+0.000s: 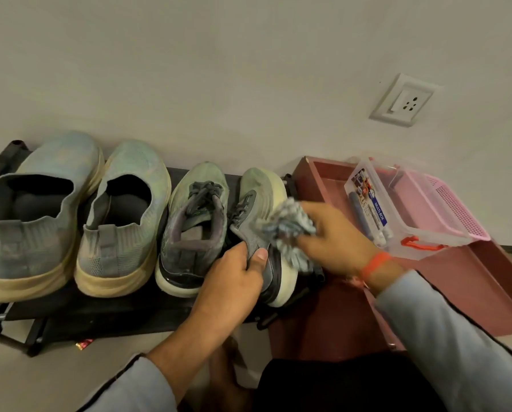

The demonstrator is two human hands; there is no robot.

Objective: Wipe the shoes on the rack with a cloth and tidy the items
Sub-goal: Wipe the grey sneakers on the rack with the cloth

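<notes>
Several shoes stand in a row on a low black rack point(100, 315). At the left are two pale blue slip-on shoes point(40, 209) point(123, 215). To their right stands a green laced sneaker point(195, 221), and beside it its mate point(260, 191), tilted onto its side. My left hand point(234, 281) grips the heel collar of that tilted sneaker. My right hand point(335, 236) holds a bunched blue-and-white cloth point(287, 224) against the sneaker's outer side.
A dark red tray point(486, 281) sits right of the rack. In it lie a clear plastic box point(397, 209) with an orange latch and a pink mesh basket point(457, 209). The wall behind carries a white socket point(403, 101). A red wrapper point(83, 344) lies on the floor.
</notes>
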